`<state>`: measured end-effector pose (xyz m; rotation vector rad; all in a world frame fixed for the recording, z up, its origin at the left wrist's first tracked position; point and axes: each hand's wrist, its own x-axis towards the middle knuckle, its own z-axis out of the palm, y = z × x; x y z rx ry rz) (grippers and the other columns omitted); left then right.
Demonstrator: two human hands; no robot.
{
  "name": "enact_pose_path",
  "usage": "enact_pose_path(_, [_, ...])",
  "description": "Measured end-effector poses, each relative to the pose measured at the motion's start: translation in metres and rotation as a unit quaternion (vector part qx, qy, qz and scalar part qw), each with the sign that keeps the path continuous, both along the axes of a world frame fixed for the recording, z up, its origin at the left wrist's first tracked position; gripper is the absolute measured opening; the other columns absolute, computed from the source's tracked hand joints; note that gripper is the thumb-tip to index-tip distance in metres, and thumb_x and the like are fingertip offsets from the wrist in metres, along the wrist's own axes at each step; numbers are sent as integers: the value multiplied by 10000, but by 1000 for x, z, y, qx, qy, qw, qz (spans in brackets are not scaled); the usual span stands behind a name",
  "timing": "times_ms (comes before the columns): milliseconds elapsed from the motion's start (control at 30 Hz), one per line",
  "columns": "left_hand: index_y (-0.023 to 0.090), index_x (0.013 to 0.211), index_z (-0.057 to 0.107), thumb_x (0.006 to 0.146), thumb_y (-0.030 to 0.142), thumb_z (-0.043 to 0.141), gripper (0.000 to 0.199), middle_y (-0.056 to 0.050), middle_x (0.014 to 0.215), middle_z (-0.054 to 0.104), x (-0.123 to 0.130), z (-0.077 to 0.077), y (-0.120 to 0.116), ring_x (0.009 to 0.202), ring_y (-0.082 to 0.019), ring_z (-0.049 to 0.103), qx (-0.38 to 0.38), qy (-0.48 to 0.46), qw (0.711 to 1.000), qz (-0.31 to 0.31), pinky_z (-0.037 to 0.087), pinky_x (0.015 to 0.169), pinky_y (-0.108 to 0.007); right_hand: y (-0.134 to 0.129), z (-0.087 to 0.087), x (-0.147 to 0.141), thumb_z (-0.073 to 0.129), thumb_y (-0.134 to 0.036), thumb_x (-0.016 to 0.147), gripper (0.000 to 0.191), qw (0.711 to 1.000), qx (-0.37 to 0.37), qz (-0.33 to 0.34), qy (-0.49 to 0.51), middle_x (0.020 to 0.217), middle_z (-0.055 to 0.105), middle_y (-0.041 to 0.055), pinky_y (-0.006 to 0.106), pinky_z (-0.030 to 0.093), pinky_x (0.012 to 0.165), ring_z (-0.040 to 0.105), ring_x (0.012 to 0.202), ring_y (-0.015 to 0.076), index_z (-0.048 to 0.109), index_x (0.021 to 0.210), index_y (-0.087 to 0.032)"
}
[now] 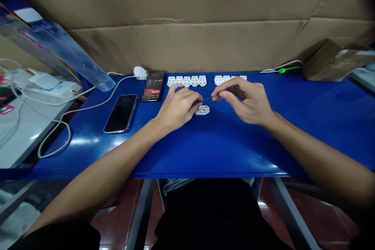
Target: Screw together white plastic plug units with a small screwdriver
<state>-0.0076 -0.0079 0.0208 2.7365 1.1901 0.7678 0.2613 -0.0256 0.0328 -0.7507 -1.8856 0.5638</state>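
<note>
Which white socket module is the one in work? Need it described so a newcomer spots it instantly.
On the blue tabletop, two rows of white socket modules line the back edge. Forward of them, one lone module sits beside the left hand. It is the only one outside the rows, just below the tip of the small screwdriver in the right hand.

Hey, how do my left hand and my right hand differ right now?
Your left hand wears a ring; your right hand shows none. The left hand's fingers curve beside the white socket, with nothing visible in them; the right hand pinches a small dark-handled screwdriver. Both are bare and close together over the blue table.
</note>
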Motion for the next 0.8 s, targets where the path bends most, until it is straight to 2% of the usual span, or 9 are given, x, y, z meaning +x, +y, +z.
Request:
enact_pose_path(133, [260, 1139, 846, 1149, 268, 657, 189, -85, 1122, 908, 2, 1, -4, 1098, -322, 801, 6, 16, 1000, 2, 388, 1323, -630, -3, 1, 0, 780, -476, 1131, 205, 998, 38, 4, -47, 1104, 919, 16, 388, 769, 922, 896, 947, 216, 883, 1215, -321])
enact_pose_path(267, [249, 1177, 839, 1156, 228, 634, 207, -77, 1171, 907, 3, 0, -5, 1121, -308, 809, -17, 9, 999, -30, 412, 1306, -586, -4, 1, 2, 693, -405, 1182, 331, 997, 29, 50, -43, 1223, 917, 13, 367, 762, 1008, 907, 1011, 196, 796, 1491, -353])
enact_pose_path(333, [248, 1195, 834, 1155, 226, 636, 203, -73, 1169, 905, 2, -1, -4, 1127, -301, 813, -25, -1, 999, -40, 436, 1286, -561, -4, 2, 2, 667, -401, 1195, 379, 997, 19, 68, -43, 1237, 911, 13, 352, 759, 1003, 908, 1000, 186, 750, 1563, -366])
enact_pose_path(467, [255, 1181, 829, 1150, 243, 651, 181, -64, 1140, 902, 2, -4, -2, 1121, -296, 816, -25, -7, 998, -53, 491, 1220, -526, -2, 1, 3, 686, -411, 1187, 398, 996, -6, 81, -44, 1204, 909, 12, 368, 765, 1018, 907, 989, 195, 729, 1582, -386])
enact_pose_path(633, [234, 1197, 838, 1163, 318, 683, 179, -78, 1131, 893, 3, -3, -4, 1106, -313, 815, -26, 0, 997, -76, 573, 1048, -479, -1, -2, 5, 698, -434, 1182, 428, 995, -19, 77, -57, 1234, 908, 19, 412, 765, 1071, 913, 1029, 221, 697, 1608, -410])
enact_pose_path(700, [212, 1248, 832, 1137, 348, 745, 196, -92, 1187, 885, 2, -2, -4, 1135, -326, 810, -33, -7, 996, -78, 593, 1030, -478, 0, -3, 7, 667, -440, 1198, 415, 995, -15, 71, -68, 1228, 910, 19, 399, 771, 1038, 916, 1020, 215, 685, 1610, -394])
enact_pose_path(800, [203, 1358, 811, 1063, 372, 856, 342, -114, 1363, 855, -1, -4, 0, 1269, -352, 790, -64, -19, 995, -70, 612, 1076, -487, 4, -5, 7, 653, -410, 1208, 384, 996, 9, 63, -62, 1154, 910, 4, 333, 774, 937, 920, 961, 184, 687, 1587, -356])
